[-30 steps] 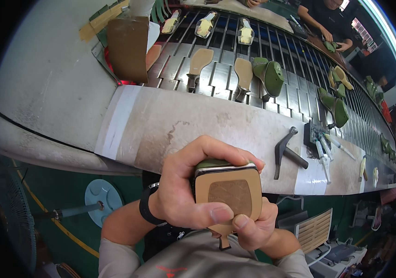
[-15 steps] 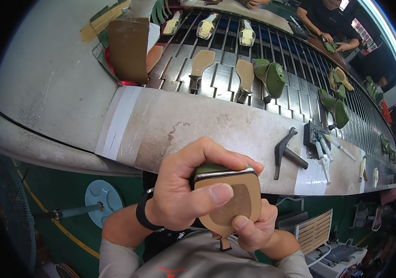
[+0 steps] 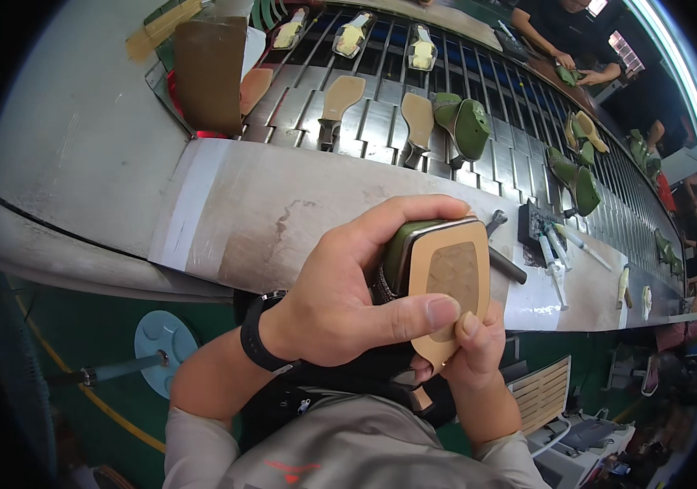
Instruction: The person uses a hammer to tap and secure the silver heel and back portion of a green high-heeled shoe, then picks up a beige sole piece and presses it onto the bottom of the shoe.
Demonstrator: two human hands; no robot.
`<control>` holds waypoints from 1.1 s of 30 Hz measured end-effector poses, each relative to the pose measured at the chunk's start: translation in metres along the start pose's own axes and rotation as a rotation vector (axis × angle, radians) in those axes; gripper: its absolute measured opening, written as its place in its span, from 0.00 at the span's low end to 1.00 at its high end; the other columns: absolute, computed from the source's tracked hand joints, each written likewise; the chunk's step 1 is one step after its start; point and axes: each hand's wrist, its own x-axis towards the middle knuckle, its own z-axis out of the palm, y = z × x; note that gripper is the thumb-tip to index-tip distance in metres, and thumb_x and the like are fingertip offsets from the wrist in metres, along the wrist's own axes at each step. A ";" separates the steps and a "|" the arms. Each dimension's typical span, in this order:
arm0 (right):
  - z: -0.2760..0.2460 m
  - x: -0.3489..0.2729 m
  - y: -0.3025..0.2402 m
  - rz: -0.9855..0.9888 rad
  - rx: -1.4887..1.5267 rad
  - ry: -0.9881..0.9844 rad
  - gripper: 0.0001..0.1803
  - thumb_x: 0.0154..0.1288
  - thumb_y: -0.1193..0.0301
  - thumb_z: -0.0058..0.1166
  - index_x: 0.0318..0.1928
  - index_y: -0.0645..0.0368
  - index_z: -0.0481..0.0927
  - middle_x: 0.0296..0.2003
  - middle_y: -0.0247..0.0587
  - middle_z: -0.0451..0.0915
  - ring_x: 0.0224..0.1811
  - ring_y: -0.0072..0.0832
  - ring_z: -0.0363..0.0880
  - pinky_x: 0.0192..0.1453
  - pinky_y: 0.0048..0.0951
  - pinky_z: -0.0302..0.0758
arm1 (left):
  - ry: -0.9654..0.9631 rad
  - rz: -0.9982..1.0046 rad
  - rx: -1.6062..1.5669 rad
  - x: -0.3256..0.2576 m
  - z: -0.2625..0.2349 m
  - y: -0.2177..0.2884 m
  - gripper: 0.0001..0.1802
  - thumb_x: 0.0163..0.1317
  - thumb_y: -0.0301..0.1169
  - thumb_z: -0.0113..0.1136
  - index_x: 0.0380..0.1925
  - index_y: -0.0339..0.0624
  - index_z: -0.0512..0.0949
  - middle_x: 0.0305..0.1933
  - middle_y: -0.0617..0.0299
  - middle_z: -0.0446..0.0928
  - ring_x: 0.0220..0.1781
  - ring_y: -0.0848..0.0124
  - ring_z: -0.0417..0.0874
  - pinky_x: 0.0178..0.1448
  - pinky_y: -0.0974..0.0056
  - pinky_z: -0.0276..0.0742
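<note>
A green heeled shoe with a tan sole is between my two hands, its sole turned up toward me and tilted to the right. My left hand wraps the toe end from the left, fingers over the green upper and thumb pressed on the sole. Near the narrow waist of the sole, my right hand pinches the lower edge with its thumb on top. The heel points down toward my body, partly hidden by my fingers. Just behind the shoe lies a hammer, its head partly covered.
Beyond the bench edge, a slatted metal conveyor carries loose tan soles, green shoes and several cream-coloured pieces. Syringes lie beside a black block. A brown board stands at left. Another person works across the conveyor.
Both hands have lifted the shoe a little and moved it right, toward the hammer. The shoe has turned, so more of its green side shows.
</note>
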 end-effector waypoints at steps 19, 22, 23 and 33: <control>-0.008 0.013 0.006 0.055 -0.005 -0.019 0.38 0.79 0.55 0.56 0.65 0.85 0.67 0.41 0.72 0.86 0.27 0.50 0.92 0.18 0.36 0.89 | -0.009 0.131 0.254 0.021 -0.023 -0.002 0.34 0.88 0.49 0.42 0.69 0.25 0.76 0.67 0.45 0.83 0.70 0.63 0.83 0.75 0.60 0.75; -0.002 0.019 0.004 0.028 -0.037 0.081 0.38 0.80 0.54 0.55 0.63 0.86 0.69 0.37 0.70 0.86 0.25 0.46 0.91 0.18 0.36 0.89 | -0.079 0.123 0.268 0.029 -0.034 0.001 0.34 0.88 0.49 0.43 0.71 0.26 0.75 0.66 0.48 0.84 0.68 0.65 0.84 0.75 0.61 0.75; -0.003 0.020 0.003 0.011 -0.001 0.055 0.32 0.81 0.56 0.53 0.60 0.82 0.75 0.38 0.66 0.88 0.27 0.40 0.91 0.23 0.34 0.90 | -0.096 0.132 0.285 0.030 -0.035 0.001 0.34 0.88 0.49 0.44 0.72 0.27 0.74 0.66 0.48 0.84 0.68 0.66 0.83 0.75 0.62 0.74; 0.001 0.023 -0.001 -0.014 -0.078 0.056 0.26 0.84 0.60 0.49 0.56 0.77 0.82 0.37 0.61 0.90 0.28 0.33 0.91 0.28 0.31 0.90 | -0.157 0.152 0.324 0.029 -0.045 0.006 0.31 0.85 0.41 0.51 0.77 0.28 0.67 0.69 0.51 0.81 0.71 0.67 0.80 0.77 0.62 0.72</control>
